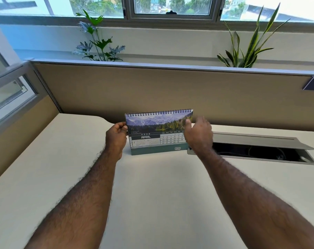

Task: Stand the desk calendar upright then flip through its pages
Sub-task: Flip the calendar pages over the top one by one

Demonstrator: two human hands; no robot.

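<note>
While the calendar [158, 133] stood upright at the tabletop's [152, 194] far middle, long axis left-right, left hand [115, 136] pinched its left edge; right hand [197, 135], thumb on the right page edge, fingers loosely spread.

Bright daylight pours through the windows [170, 6], blown out white at the top corners. The desk [152, 194] is evenly lit, shadows faint. Wide-angle bending curves the partition [170, 87]; the right hand [198, 135] and forearm edges smear with motion blur.
</note>
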